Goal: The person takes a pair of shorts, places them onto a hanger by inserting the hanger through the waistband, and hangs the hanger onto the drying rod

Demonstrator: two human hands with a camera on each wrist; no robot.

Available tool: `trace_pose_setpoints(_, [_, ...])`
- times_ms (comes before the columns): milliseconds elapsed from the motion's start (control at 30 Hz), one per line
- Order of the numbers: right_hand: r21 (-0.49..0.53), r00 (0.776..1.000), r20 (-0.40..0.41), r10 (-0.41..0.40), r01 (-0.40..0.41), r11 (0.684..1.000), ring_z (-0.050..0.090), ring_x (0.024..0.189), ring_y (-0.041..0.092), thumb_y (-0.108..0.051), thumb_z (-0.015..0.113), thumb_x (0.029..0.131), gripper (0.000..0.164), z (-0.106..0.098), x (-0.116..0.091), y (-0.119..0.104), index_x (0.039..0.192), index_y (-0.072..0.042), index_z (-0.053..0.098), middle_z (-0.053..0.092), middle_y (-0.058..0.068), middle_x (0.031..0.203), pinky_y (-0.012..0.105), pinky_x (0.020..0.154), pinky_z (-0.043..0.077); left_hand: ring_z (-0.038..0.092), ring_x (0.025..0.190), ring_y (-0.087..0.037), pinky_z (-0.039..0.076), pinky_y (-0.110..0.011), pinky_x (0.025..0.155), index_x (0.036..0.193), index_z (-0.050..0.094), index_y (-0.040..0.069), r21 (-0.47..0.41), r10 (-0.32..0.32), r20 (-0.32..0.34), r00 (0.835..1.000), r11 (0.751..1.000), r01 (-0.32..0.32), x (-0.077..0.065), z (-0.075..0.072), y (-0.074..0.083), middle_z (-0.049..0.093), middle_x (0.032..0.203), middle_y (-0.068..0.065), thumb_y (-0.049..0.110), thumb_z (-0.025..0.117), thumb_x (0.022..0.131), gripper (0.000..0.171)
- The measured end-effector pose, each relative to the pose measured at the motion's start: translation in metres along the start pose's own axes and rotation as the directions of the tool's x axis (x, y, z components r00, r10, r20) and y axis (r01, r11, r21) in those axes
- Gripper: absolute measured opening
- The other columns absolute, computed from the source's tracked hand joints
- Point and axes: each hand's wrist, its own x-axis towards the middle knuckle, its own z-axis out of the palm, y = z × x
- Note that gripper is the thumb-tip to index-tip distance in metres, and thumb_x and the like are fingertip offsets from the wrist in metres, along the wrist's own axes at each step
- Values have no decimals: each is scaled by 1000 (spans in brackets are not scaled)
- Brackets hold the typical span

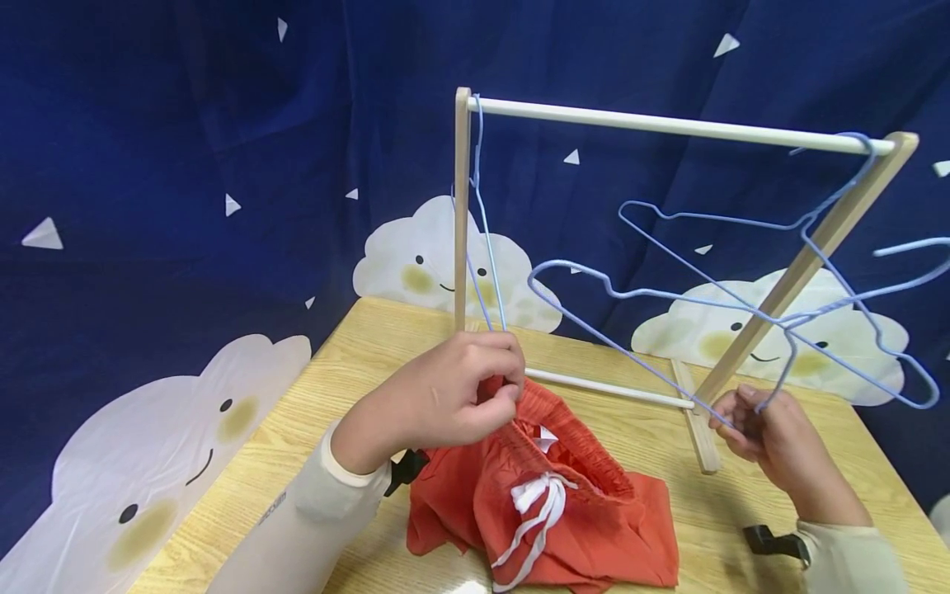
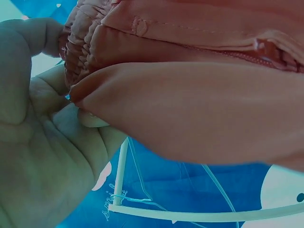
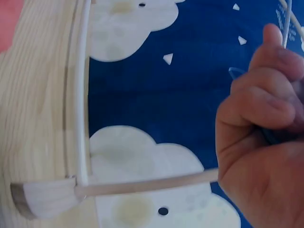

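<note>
Red shorts with a gathered elastic waistband and a white drawstring are partly bunched on the table. My left hand pinches the waistband at its left side and lifts it, so the waist opening gapes. In the left wrist view, thumb and fingers grip the waistband edge, and a zip shows on the red cloth. A blue wire hanger is in my right hand, raised to the right of the shorts. Curled fingers grip its lower wire; in the right wrist view they hide most of the hanger.
Behind the shorts stands a small clothes rack with a white top rod and wooden posts. One blue hanger hangs at its left end, another at its right. A dark blue curtain with clouds surrounds the wooden table.
</note>
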Motion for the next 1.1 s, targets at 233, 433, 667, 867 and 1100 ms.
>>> trace_pose_setpoints(233, [-20, 982, 186, 47, -44, 999, 17, 48, 30, -1, 10, 113, 67, -22, -2, 8, 92, -2, 73, 39, 15, 62, 43, 38, 10, 48, 73, -4, 43, -19, 63, 80, 62, 17, -4, -10, -24, 1000, 1000, 10, 0, -2, 1, 54, 80, 8, 4, 60, 93, 19])
trace_pose_setpoints(433, [-68, 958, 267, 99, -84, 994, 18, 49, 32, 1, 11, 111, 62, -31, -3, 13, 91, 1, 70, 39, 18, 63, 46, 39, 12, 46, 70, -4, 42, -19, 60, 80, 62, 16, -6, -19, -38, 999, 1000, 19, 0, -3, 2, 52, 78, 6, 4, 60, 93, 18])
trace_pose_setpoints(667, [-144, 940, 290, 179, -142, 979, 20, 51, 34, -3, 15, 114, 58, -37, -4, 17, 90, 3, 68, 45, 16, 64, 47, 40, 12, 42, 68, -5, 38, -20, 59, 76, 55, 17, 9, -16, -44, 999, 1000, 16, 1, -3, 3, 47, 77, 5, 2, 57, 88, 19])
trace_pose_setpoints(867, [-165, 937, 298, 181, -136, 977, 19, 51, 35, -3, 15, 114, 58, -41, -5, 18, 91, 4, 68, 44, 17, 64, 48, 40, 13, 43, 69, -5, 38, -19, 59, 78, 57, 16, 5, -11, -51, 999, 1000, 11, 0, -3, 3, 48, 77, 6, 1, 57, 85, 17])
trace_pose_setpoints(1100, [-164, 938, 291, 190, -147, 975, 19, 50, 34, -4, 15, 114, 57, -44, -6, 16, 90, 9, 65, 44, 16, 63, 48, 40, 13, 44, 69, -4, 38, -19, 58, 79, 59, 16, 4, -8, -52, 999, 1000, 9, 0, -3, 4, 48, 77, 6, 4, 60, 92, 17])
